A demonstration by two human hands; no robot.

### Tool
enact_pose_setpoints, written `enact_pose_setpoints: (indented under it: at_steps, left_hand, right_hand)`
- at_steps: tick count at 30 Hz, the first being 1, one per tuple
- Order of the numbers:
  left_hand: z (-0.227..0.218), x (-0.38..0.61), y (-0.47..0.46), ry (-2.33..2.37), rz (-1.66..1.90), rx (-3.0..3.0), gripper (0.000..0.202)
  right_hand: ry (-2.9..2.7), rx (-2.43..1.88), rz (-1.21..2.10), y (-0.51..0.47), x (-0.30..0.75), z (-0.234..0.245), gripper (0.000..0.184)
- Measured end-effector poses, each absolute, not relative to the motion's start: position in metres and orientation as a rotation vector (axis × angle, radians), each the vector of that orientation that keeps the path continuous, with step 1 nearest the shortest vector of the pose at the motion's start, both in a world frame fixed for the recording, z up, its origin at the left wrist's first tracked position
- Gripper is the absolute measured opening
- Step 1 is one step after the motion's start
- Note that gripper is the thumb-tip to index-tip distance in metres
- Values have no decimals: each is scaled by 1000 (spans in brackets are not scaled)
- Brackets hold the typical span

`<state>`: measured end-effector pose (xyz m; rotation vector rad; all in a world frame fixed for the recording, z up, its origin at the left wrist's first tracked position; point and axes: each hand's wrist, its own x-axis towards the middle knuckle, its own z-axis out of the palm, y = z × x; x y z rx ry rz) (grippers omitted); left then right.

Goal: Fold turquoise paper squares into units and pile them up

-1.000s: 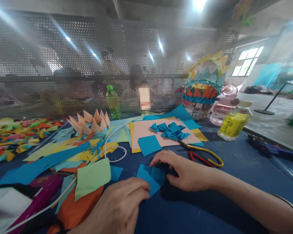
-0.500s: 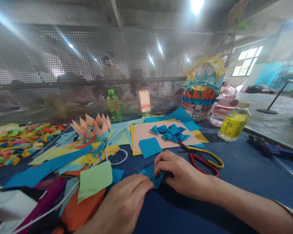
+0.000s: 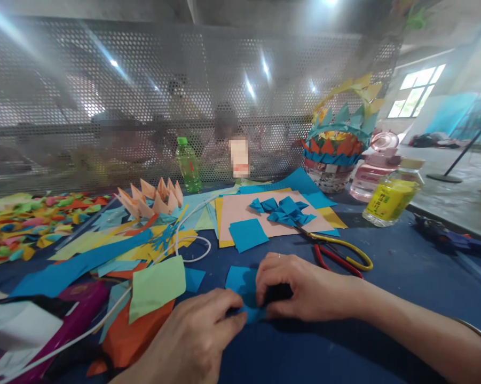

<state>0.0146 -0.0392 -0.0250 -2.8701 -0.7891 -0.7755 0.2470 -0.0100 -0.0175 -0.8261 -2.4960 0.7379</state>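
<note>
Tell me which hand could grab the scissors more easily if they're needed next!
Probably the right hand: the scissors lie just beyond it, handles toward its wrist. The left hand is farther away, with the right in between.

Perforated metal screen (image 3: 144, 96), bright window (image 3: 417, 92), pale floor (image 3: 412, 168), dark-blue table (image 3: 388, 304).

A: Solid blue on the foreground sheet (image 3: 238, 278)!
B: More blue on the folded pieces (image 3: 289, 212), over a pale pink sheet (image 3: 231, 209)!
A: And the scissors (image 3: 341, 241) flash 2 colours: 1 handle yellow, 1 red!
B: Peach on the spiky ring (image 3: 160, 204), deep navy on the table (image 3: 400, 256)!
A: What a basket (image 3: 332, 156): yellow arch, then teal, orange and blue bands!
B: And a grey screen (image 3: 144, 69), dotted with holes!
</note>
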Motion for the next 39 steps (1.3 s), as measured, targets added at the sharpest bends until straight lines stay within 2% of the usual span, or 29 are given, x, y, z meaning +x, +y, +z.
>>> enact_pose_setpoints:
  at_steps: [9, 14, 26, 33, 39]
  left_hand:
    - [-20, 15, -42, -778, -811, -2870, 40]
    - [-20, 15, -42, -794, -802, -2835, 42]
    - [-21, 16, -41, -673, -951, -2812, 37]
    - [-22, 15, -40, -803, -887, -2810, 33]
    - [-22, 15, -41, -770, -841, -2810, 38]
  right_hand:
    - [-2393, -1055, 777, -9, 243, -21, 11]
    - [-2283, -1253, 663, -13, 232, -29, 14]
    - [-2268, -1287, 596, -18, 227, -32, 11]
    - [-2266, -1294, 631, -19, 228, -30, 12]
    - [-2274, -1291, 609, -18, 228, -32, 12]
